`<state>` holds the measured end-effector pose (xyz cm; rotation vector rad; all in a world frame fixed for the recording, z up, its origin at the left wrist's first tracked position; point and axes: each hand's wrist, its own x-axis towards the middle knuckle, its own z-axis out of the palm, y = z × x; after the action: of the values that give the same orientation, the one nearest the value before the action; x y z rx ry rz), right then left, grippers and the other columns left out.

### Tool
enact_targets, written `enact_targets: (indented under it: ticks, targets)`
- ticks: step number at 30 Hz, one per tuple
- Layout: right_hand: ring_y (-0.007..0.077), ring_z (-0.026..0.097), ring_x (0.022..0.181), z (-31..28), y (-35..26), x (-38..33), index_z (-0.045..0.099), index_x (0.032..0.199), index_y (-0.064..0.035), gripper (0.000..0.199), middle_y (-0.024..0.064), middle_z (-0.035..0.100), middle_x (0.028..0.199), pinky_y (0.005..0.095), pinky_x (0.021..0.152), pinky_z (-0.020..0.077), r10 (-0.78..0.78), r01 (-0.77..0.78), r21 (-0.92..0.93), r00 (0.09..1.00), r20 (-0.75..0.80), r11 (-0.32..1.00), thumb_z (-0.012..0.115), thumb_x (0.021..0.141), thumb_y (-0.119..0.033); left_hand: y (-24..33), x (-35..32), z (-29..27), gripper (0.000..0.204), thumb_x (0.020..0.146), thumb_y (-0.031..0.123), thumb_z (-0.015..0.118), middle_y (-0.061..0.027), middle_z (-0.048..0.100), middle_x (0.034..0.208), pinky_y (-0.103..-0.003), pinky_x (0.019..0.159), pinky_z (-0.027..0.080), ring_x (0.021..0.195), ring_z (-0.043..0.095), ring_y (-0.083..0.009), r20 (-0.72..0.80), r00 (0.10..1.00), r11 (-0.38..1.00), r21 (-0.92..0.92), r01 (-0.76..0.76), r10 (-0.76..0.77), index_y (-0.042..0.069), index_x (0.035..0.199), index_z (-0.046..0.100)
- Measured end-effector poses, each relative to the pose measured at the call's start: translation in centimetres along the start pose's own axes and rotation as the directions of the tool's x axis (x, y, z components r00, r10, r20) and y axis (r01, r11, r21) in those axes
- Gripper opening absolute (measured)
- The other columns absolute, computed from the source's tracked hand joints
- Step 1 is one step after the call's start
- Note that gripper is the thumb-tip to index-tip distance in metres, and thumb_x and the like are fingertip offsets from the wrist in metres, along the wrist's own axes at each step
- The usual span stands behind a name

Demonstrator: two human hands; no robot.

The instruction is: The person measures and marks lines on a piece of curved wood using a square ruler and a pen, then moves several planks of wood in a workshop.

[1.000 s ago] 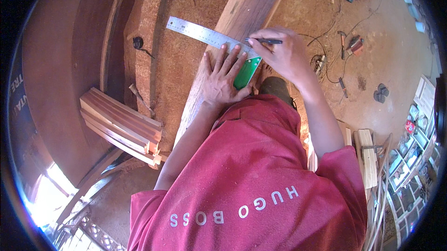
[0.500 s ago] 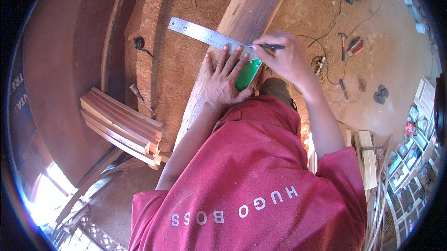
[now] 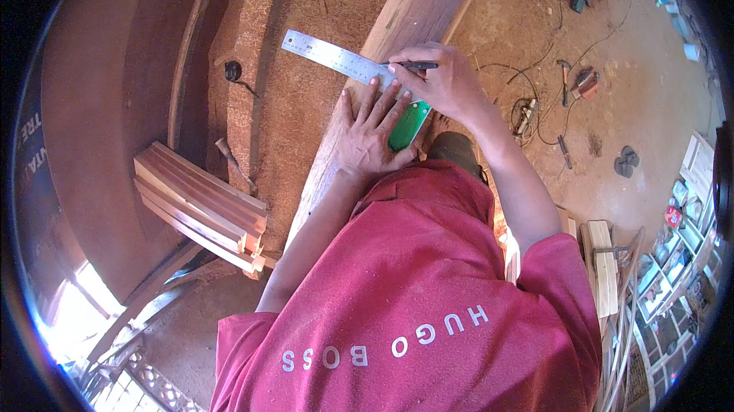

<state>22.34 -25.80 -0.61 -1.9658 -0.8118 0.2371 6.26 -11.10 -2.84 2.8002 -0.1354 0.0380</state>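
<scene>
One square [image 3: 359, 79], one plank [image 3: 413, 22], perhaps one pencil [image 3: 417, 66]

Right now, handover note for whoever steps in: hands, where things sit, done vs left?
Left hand: flat, fingers spread, pressing the square's green handle and steel blade onto the long wooden plank.
Right hand: gripping a dark pen, tip at the blade's edge on the plank.
Blade lies across the plank, its far end overhanging to the left.
Done: square set and held in place. I can't see a drawn line.
Left: likely marking the line across the plank along the blade.
Nearby: stack of wood strips at left.
</scene>
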Motion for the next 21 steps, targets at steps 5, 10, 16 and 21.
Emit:
enact_targets:
  ticks: [5, 10, 16, 21]
  targets:
    - [0.0294, 0.072, 0.077, -2.6, -1.1, -2.2, 0.079, 0.1, -0.0064, 0.02, 0.0134, 0.076, 0.087, 0.0384, 0.071, 0.0567, 0.014, -0.012, -0.058, 1.0, 0.021, 0.998, 0.075, 0.094, -0.026, 0.0, -0.2, -0.2, 0.087, 0.083, 0.06, 0.07, -0.0118, 0.044, 0.164, -0.072, 0.123, 0.011, 0.156, 0.031, -0.039, -0.003, 1.0, 1.0, 0.008, 0.009, -0.009, 0.016, 0.155, 0.051]
    - [0.0326, 0.073, 0.085, -6.6, -1.2, -6.2, 0.079, 0.097, -0.0091, 0.02, 0.0127, 0.076, 0.092, 0.0413, 0.076, 0.0573, 0.227, -0.227, -0.08, 0.974, -0.015, 0.971, 0.073, 0.094, -0.028, 0.1, 0.0, -0.2, 0.087, 0.082, 0.059, 0.07, -0.0106, 0.042, 0.165, -0.072, 0.123, 0.01, 0.156, 0.031, -0.0384, 0.015, 1.0, 1.0, 0.007, 0.008, -0.008, 0.016, 0.156, 0.05]
    - [0.0313, 0.073, 0.085, -6.9, 1.0, -9.8, 0.078, 0.101, -0.0064, 0.016, 0.0138, 0.076, 0.092, 0.0394, 0.077, 0.0567, 0.27, -0.28, -0.034, 0.947, -0.176, 0.959, 0.077, 0.091, -0.019, 0.8, -0.2, -0.8, 0.087, 0.081, 0.058, 0.072, -0.0089, 0.04, 0.167, -0.074, 0.122, 0.009, 0.158, 0.027, -0.0351, 0.067, 0.997, 0.998, 0.043, 0.041, -0.044, 0.017, 0.155, 0.05]
    - [0.0292, 0.073, 0.081, -6.0, 1.9, -11.1, 0.078, 0.103, -0.0063, 0.016, 0.0134, 0.075, 0.093, 0.0375, 0.074, 0.056, 0.269, -0.274, 0.017, 0.93, -0.249, 0.962, 0.079, 0.09, -0.016, 0.4, -1.3, -0.7, 0.089, 0.08, 0.061, 0.071, -0.0051, 0.039, 0.168, -0.074, 0.122, 0.005, 0.158, 0.027, -0.0318, 0.112, 0.991, 0.995, 0.07, 0.068, -0.076, 0.022, 0.157, 0.049]
